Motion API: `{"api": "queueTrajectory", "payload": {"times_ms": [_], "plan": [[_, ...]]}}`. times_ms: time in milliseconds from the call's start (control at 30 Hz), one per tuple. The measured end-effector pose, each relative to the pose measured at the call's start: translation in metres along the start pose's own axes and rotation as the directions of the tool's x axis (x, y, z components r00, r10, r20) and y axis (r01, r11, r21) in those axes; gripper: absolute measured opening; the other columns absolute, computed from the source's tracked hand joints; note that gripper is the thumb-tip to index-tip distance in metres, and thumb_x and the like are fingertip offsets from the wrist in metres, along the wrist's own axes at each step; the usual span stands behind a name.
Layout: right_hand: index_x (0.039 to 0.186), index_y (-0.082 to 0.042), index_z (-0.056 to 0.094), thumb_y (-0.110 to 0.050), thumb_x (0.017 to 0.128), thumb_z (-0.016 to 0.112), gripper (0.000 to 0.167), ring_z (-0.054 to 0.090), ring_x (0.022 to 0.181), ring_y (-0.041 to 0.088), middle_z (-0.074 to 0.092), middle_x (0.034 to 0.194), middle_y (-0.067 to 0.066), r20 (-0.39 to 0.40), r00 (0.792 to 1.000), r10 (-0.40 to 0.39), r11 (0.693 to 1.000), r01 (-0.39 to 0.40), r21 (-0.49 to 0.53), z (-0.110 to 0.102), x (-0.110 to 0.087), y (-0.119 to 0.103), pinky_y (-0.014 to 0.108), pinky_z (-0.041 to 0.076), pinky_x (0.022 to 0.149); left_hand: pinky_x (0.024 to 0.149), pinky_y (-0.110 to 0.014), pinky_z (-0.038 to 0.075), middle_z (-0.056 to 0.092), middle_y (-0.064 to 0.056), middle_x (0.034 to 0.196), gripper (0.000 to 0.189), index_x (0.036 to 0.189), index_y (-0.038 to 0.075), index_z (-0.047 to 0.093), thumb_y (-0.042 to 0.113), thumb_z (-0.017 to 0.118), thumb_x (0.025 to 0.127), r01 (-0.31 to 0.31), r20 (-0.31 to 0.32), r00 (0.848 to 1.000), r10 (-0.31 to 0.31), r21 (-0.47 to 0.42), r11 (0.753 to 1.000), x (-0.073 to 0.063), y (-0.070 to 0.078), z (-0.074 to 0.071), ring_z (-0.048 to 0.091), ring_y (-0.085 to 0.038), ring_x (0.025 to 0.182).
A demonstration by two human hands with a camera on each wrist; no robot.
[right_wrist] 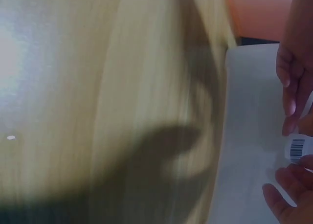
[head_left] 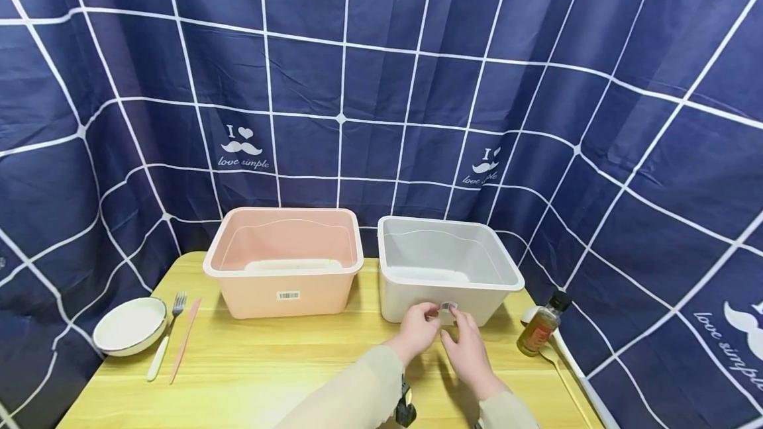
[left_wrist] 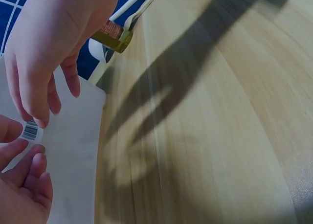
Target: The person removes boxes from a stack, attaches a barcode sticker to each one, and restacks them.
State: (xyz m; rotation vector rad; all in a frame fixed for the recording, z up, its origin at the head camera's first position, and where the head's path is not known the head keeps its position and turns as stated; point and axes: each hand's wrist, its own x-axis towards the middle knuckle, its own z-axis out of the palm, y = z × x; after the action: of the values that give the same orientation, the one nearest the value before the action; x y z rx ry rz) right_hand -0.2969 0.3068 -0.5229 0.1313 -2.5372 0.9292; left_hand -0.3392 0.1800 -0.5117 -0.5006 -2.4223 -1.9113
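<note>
A grey plastic bin (head_left: 411, 293) stands on the table with a barcode sticker (left_wrist: 30, 131) at its front wall. Both hands meet there. My left hand (head_left: 419, 328) comes in from the left, its fingertips pinching the sticker's edge and its other fingers curled. From the other side, my right hand (head_left: 467, 349) touches the sticker's opposite edge with a fingertip. Its thumb stands apart, and the fingers are fairly straight. In the right wrist view the sticker (right_wrist: 297, 148) shows between the two sets of fingertips, close over the grey wall. The fingers partly cover it.
Left of the grey bin stands a pink bin (head_left: 322, 300). A white bowl (head_left: 130, 326), a fork (head_left: 165, 343) and a pink knife (head_left: 186, 339) lie at the left edge. On the right are an oil bottle (head_left: 541, 331) and a long-handled utensil (head_left: 569, 379), near the curtain (head_left: 310, 71).
</note>
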Motion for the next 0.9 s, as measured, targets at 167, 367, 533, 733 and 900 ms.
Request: {"api": "queueTrajectory", "payload": {"times_ms": [167, 367, 533, 733, 900], "plan": [[0.138, 0.008, 0.046, -0.004, 0.087, 0.068, 0.056, 0.053, 0.113, 0.041, 0.052, 0.125, 0.025, 0.019, 1.0, 0.024, 1.0, -0.024, -0.008, 0.001, 0.004, 0.004, 0.056, 0.043, 0.094, 0.082, -0.033, 0.053, 0.068, -0.011, 0.105, 0.034, 0.117, -0.005, 0.066, -0.003, 0.06, 0.084, 0.006, 0.01, 1.0, -0.006, 0.018, 1.0, 0.001, 0.0, -0.002, 0.064, -0.022, 0.095], [0.137, 0.007, 0.046, -0.003, 0.088, 0.067, 0.054, 0.053, 0.112, 0.042, 0.052, 0.125, 0.026, 0.033, 0.999, 0.037, 0.999, -0.037, 0.005, 0.0, 0.008, 0.004, 0.056, 0.044, 0.093, 0.084, -0.036, 0.052, 0.067, -0.013, 0.108, 0.033, 0.118, -0.008, 0.064, -0.002, 0.059, 0.086, 0.01, 0.016, 1.0, -0.01, -0.017, 1.0, 0.0, 0.003, -0.003, 0.063, -0.025, 0.099], [0.136, 0.007, 0.048, -0.001, 0.088, 0.067, 0.052, 0.053, 0.112, 0.042, 0.052, 0.125, 0.025, 0.036, 0.998, 0.048, 0.998, -0.05, 0.041, -0.003, 0.008, 0.002, 0.056, 0.045, 0.092, 0.078, -0.031, 0.052, 0.067, -0.009, 0.1, 0.028, 0.114, -0.003, 0.068, -0.002, 0.057, 0.088, 0.017, -0.006, 1.0, -0.017, 0.015, 1.0, -0.002, 0.007, -0.004, 0.061, -0.016, 0.09], [0.135, 0.007, 0.049, 0.0, 0.088, 0.066, 0.05, 0.054, 0.111, 0.043, 0.052, 0.125, 0.026, 0.037, 0.998, 0.043, 0.998, -0.044, 0.048, -0.005, 0.008, 0.003, 0.055, 0.046, 0.09, 0.062, -0.026, 0.049, 0.064, -0.006, 0.092, 0.045, 0.13, 0.001, 0.062, -0.001, 0.059, 0.085, 0.033, 0.09, 0.995, -0.037, 0.049, 0.998, -0.002, 0.01, -0.002, 0.054, -0.009, 0.071], [0.137, 0.007, 0.046, 0.0, 0.09, 0.064, 0.051, 0.056, 0.109, 0.044, 0.048, 0.127, 0.03, 0.074, 0.991, 0.11, 0.986, -0.118, 0.119, -0.006, 0.01, 0.005, 0.052, 0.05, 0.087, 0.059, -0.025, 0.046, 0.057, 0.001, 0.085, 0.053, 0.136, 0.003, 0.056, 0.0, 0.062, 0.084, 0.057, 0.114, 0.992, -0.062, 0.049, 0.997, -0.002, 0.009, 0.0, 0.051, -0.009, 0.064]]}}
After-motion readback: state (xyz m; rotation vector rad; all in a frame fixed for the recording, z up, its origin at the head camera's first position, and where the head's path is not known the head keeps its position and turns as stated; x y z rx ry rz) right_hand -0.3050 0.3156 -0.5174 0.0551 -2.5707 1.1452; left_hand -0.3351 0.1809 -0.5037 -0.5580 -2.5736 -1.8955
